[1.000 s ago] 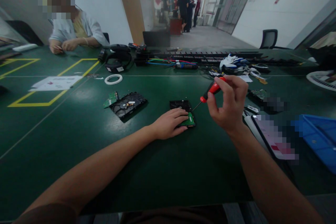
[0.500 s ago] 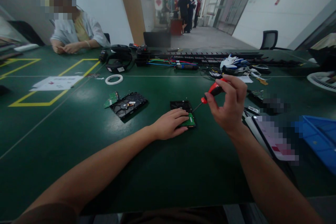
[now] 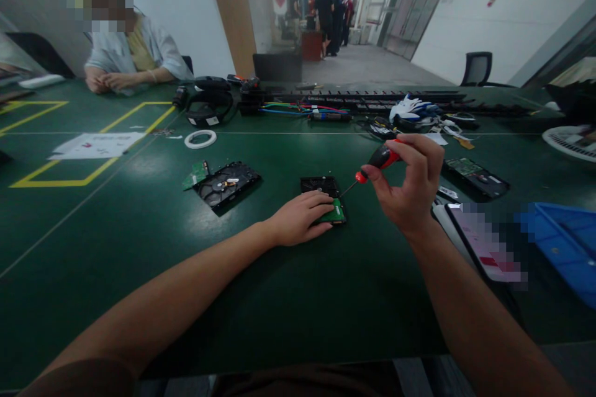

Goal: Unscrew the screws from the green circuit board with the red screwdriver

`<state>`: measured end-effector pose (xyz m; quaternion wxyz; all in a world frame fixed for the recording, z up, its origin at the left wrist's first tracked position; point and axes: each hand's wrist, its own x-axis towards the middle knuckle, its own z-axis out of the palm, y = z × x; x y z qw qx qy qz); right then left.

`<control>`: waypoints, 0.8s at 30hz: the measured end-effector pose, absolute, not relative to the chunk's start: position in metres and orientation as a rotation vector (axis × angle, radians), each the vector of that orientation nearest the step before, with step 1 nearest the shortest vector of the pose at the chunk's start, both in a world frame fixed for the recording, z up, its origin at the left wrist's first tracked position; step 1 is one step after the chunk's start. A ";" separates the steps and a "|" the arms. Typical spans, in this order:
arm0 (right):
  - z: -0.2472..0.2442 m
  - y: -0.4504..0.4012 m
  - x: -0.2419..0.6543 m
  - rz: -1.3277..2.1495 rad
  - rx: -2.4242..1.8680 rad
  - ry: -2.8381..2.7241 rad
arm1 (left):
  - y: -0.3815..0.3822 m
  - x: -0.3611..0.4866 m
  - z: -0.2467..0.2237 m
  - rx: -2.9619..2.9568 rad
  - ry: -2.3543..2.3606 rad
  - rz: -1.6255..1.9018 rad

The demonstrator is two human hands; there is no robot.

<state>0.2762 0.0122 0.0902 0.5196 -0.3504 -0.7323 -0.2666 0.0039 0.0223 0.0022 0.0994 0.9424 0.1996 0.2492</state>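
Note:
A black hard drive with a green circuit board (image 3: 336, 213) lies on the table in front of me. My left hand (image 3: 302, 218) rests over it and grips it, fingers across the board and thumb along the near edge, hiding much of its left side. My right hand (image 3: 412, 180) pinches the handle of a red and black screwdriver (image 3: 380, 157). Its thin shaft slants down to the left, and the tip meets the drive's right side near the board; the exact contact spot is too small to make out.
Left of my hands lies an opened hard drive (image 3: 228, 183) beside a loose green board (image 3: 196, 175). At right are another drive (image 3: 479, 177), a phone (image 3: 487, 245) and a blue bin (image 3: 565, 248). A white ring (image 3: 200, 139) lies farther back. A person (image 3: 133, 53) sits across the table.
The screwdriver handle has turned slightly in my right fingers, showing more black. My left hand and the drive stay in place; the view has shifted a little.

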 end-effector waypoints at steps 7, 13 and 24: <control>0.093 0.005 0.271 -0.595 -0.871 -1.800 | 0.022 0.004 0.002 2.790 0.587 0.727; 0.087 0.012 0.272 -0.588 -0.836 -1.782 | 0.022 0.004 0.001 2.770 0.586 0.752; 0.091 0.010 0.267 -0.656 -0.818 -1.830 | 0.024 0.005 -0.003 2.798 0.577 0.765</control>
